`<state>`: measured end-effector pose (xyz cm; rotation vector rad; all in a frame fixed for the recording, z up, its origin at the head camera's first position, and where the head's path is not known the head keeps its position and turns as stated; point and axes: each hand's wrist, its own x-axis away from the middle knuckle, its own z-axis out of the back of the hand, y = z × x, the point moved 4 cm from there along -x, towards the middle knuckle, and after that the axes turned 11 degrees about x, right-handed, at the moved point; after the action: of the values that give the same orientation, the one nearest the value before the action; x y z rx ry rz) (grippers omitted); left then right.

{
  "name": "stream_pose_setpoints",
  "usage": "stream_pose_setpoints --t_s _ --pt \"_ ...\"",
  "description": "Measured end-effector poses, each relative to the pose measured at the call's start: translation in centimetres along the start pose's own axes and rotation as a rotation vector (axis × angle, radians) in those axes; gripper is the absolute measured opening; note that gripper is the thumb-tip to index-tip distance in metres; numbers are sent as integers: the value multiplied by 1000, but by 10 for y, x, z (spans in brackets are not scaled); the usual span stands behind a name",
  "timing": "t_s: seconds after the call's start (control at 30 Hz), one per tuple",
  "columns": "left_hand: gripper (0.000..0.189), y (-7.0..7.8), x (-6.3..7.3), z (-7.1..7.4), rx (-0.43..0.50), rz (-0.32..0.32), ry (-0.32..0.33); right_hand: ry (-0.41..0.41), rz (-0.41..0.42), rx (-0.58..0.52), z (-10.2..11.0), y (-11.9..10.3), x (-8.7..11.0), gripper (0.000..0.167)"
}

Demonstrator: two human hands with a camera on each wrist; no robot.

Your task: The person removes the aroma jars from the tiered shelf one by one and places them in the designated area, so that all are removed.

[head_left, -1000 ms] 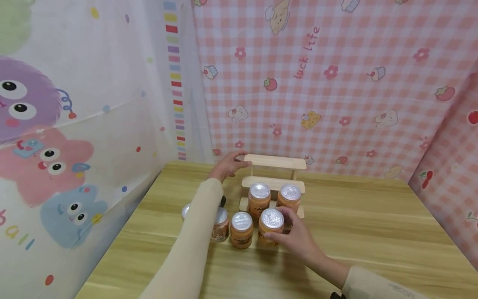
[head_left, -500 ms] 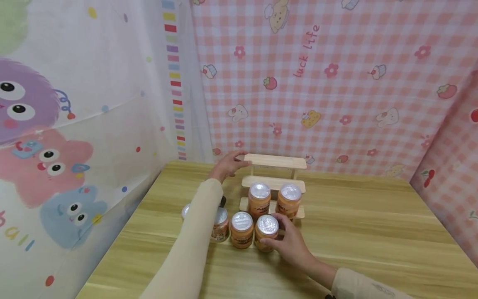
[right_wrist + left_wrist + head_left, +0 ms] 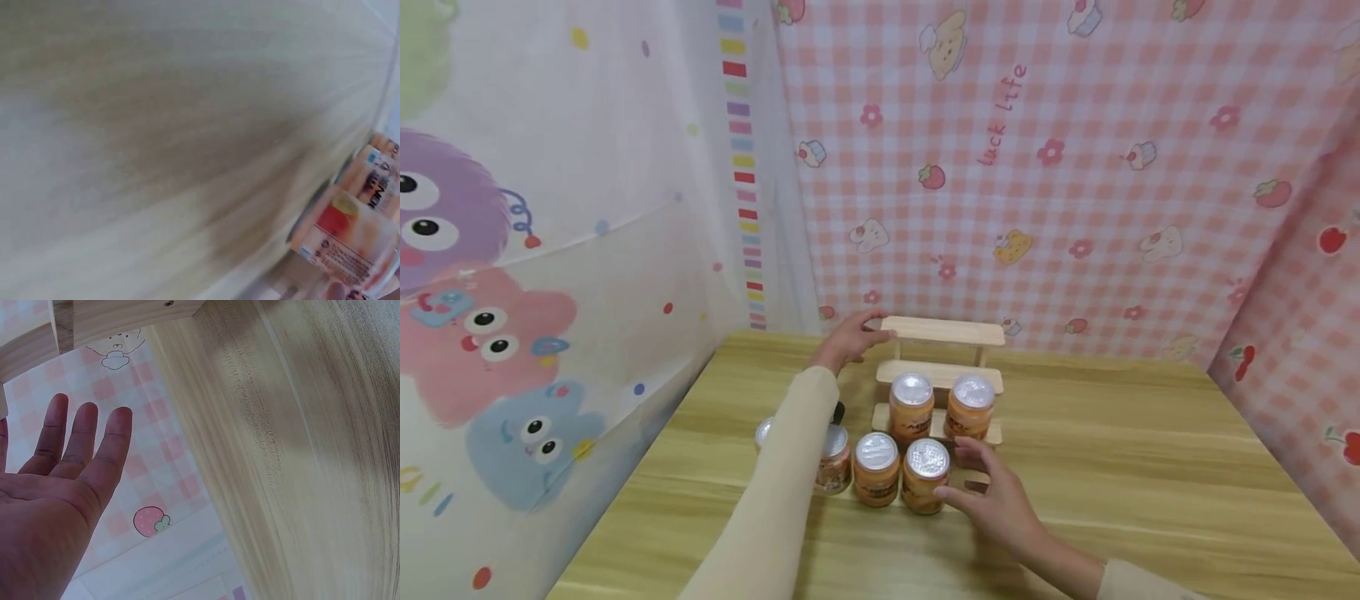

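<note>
A small three-tier wooden rack [image 3: 940, 377] stands at the back of the table. My left hand [image 3: 848, 340] pinches the left end of its top board between thumb and index finger; in the left wrist view, the other fingers [image 3: 112, 434] extend freely. Two cans with orange labels and silver lids, a left one [image 3: 912, 412] and a right one [image 3: 970, 412], sit on the lowest tier. In front stands another upright can [image 3: 925, 483]. My right hand [image 3: 1000, 500] is just right of it, thumb tip at its side and fingers spread away from it.
Left of that can stand a similar can [image 3: 876, 475], a can [image 3: 832, 467] partly behind the left sleeve, and one [image 3: 763, 431] mostly hidden by it. A black object [image 3: 838, 412] shows beside the sleeve. Checked cloth [image 3: 1075, 200] hangs behind the table [image 3: 1120, 467].
My right hand has brought the front can down and left, beside its neighbour, and its fingers have spread off it. The left hand keeps its place on the rack. The head view has shifted slightly.
</note>
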<state>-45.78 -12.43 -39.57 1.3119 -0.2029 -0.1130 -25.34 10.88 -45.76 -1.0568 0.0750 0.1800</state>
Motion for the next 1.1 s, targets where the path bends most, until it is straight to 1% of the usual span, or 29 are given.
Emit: stream_pose_setpoints --t_s 0.07,0.2,0.4,0.47,0.53,0.6,0.73,0.8,0.9,1.03,1.1 --pt "55 1 1 0 -3 -4 0 7 4 -18 9 -4 1 70" --pt "55 -1 1 1 2 7 5 35 30 -3 29 -10 -6 67" --pt "56 -3 0 0 12 17 -3 130 77 60 56 -10 -32 70" --pt "56 -2 -1 0 20 21 -11 138 79 83 60 -7 -43 73" --pt "56 -2 -2 0 31 30 -16 118 76 100 61 -5 -52 78" --pt "56 -2 -3 0 40 41 -18 82 77 114 59 -2 -60 83" --pt "55 -2 -2 2 34 47 -16 25 103 122 52 2 -69 88" --pt "56 -1 -1 2 29 41 -18 8 114 114 48 5 -72 88" --pt "56 0 1 2 17 33 -25 -12 98 96 45 8 -74 84" --pt "56 0 0 1 26 30 -28 -14 79 102 44 10 -74 79" --pt "56 -1 -1 1 33 30 -30 -8 84 116 45 10 -74 78"
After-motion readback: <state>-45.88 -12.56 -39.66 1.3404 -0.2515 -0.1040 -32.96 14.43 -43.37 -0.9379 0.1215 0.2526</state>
